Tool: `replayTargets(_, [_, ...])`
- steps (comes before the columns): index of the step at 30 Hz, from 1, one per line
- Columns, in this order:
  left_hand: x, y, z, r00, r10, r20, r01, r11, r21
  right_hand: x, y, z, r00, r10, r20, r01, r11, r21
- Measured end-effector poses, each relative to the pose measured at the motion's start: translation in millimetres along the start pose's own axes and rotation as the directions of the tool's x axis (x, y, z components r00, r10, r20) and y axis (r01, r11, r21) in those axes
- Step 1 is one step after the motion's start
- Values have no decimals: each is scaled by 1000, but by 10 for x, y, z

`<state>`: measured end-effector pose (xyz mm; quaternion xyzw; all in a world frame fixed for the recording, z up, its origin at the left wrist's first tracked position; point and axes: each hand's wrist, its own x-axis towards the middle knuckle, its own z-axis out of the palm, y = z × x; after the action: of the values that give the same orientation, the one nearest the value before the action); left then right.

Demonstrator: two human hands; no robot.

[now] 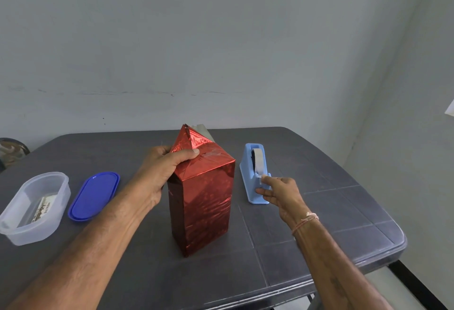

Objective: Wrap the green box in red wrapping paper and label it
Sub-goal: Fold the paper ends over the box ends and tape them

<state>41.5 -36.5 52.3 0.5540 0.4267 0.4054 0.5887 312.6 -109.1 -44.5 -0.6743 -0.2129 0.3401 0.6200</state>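
Our left hand [159,169] clamped the red foil-wrapped box [204,206], right hand [280,194] pinched the blue plastic tape dispenser [249,164] beside it; slackening risked unfolding

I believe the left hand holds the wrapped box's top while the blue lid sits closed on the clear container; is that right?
Not quite: the head view shows the blue lid lying on the table beside the open clear container; the rest is right.
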Motion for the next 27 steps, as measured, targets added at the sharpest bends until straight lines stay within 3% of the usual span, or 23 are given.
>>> replayTargets(18, [-23, 42, -11, 1000, 13, 6, -13, 999, 29, -111, 451, 63, 984, 0, -178, 38, 977, 211])
replayTargets(27, [-39, 141, -24, 1000, -11, 13, 9, 993, 118, -82, 533, 163, 947, -84, -311, 119, 988, 96])
